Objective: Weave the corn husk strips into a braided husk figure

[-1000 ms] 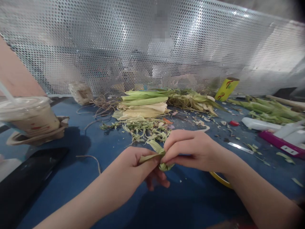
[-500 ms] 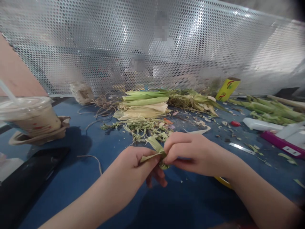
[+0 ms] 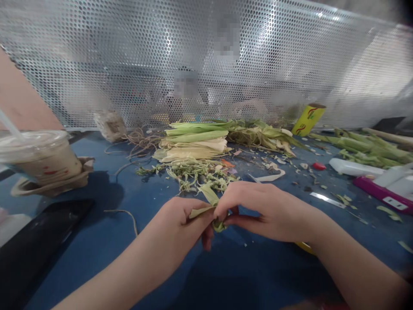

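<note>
Pinched between my two hands is a green strip of corn husk (image 3: 210,194), folded or knotted at its lower end. My left hand (image 3: 180,221) is closed on it from the left, with one flap sticking out past the thumb. From the right, my right hand (image 3: 258,209) bends its thumb and fingertips onto the folded part. The fingertips partly hide the fold. Just beyond the hands lie small shredded green pieces (image 3: 190,172), and behind them a stack of flat corn husks (image 3: 196,140).
A drink cup (image 3: 41,159) in a cardboard holder and a black phone (image 3: 41,245) are on the left. Twine (image 3: 142,140) lies near the husks. A yellow tube (image 3: 309,119), a purple-and-white tool (image 3: 383,193) and green stalks (image 3: 371,146) sit at right. A perforated metal screen (image 3: 129,64) stands behind.
My right fingers have shifted slightly left over the fold and the thumb has spread lower. The left fingertips underneath have drawn in. The husk strip stays in nearly the same place.
</note>
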`<state>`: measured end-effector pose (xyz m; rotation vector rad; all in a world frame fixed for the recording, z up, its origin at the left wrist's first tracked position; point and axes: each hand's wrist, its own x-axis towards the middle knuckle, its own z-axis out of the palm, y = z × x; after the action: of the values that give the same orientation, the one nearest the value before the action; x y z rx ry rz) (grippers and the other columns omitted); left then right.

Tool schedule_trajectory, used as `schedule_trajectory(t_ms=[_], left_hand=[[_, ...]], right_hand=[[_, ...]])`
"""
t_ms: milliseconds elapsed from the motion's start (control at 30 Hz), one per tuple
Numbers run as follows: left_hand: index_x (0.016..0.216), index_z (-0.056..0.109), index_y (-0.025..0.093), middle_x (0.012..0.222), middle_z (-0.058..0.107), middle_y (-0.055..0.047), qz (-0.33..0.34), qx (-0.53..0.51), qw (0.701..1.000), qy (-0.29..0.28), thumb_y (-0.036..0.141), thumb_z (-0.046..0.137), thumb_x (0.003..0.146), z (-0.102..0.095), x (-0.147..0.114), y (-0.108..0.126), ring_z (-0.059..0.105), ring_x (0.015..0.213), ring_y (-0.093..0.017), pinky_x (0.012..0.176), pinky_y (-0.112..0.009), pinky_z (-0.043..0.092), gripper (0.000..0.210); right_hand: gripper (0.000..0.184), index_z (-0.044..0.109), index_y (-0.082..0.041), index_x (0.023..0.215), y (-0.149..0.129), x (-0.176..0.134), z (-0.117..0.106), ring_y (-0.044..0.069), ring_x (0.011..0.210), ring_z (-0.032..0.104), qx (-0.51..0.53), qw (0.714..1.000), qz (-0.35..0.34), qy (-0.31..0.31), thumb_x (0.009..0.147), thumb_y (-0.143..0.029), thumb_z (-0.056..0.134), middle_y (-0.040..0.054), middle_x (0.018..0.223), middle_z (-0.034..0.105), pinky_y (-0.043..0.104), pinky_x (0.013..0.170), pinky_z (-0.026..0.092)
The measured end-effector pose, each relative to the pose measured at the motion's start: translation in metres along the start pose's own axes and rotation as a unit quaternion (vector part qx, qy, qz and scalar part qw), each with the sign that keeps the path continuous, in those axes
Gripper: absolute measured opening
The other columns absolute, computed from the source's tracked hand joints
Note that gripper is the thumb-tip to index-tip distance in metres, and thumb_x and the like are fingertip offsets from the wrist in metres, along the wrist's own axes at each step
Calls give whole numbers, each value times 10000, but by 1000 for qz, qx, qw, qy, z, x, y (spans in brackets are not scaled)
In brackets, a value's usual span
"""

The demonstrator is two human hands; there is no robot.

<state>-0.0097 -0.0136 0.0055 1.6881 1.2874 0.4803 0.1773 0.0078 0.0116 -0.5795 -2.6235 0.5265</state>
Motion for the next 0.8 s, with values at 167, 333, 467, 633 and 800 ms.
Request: schedule_trajectory(t_ms=[167, 333, 467, 633, 800], left_hand=[[493, 527, 169, 478, 525, 33, 8, -18, 1000, -4, 247, 424, 760, 0, 1, -2, 457, 472, -95, 481, -186, 331, 296], [513, 531, 160, 456, 476, 34, -1, -48, 999, 2, 286, 414, 780, 0, 1, -2, 428, 454, -95, 468, -196, 313, 318], [537, 517, 159, 448, 390, 56, -8, -72, 997, 8, 262, 442, 760, -2, 3, -3, 323, 427, -82, 431, -202, 240, 256], [572, 517, 156, 453, 365, 63, 11, -147, 986, 76, 326, 454, 788, -5, 6, -3, 305, 420, -72, 421, -200, 234, 282], [572, 492, 153, 459, 337, 69, 6, -185, 980, 77, 313, 451, 806, -4, 4, 0, 300, 422, -63, 418, -194, 248, 287]], right_hand=[[185, 483, -172, 975, -2, 1, 5, 105, 891, 527, -7, 1000, -26, 5, 823, -68, 469, 40, 934, 593, 200, 781, 420], [277, 440, -177, 1089, 2, 0, 8, 114, 919, 532, 14, 998, -9, 59, 825, -102, 480, 58, 992, 584, 223, 807, 423], [361, 422, -200, 1146, -1, -1, 9, 99, 873, 558, 30, 998, -10, 58, 813, -76, 485, 24, 920, 617, 207, 795, 420], [226, 526, -181, 760, -1, -1, 12, 96, 606, 526, -19, 979, 71, 190, 724, -381, 624, -6, 670, 581, 198, 586, 407], [293, 557, -175, 663, 2, 7, 24, 70, 472, 443, -36, 979, 201, 28, 766, -448, 538, -36, 532, 532, 190, 455, 278]])
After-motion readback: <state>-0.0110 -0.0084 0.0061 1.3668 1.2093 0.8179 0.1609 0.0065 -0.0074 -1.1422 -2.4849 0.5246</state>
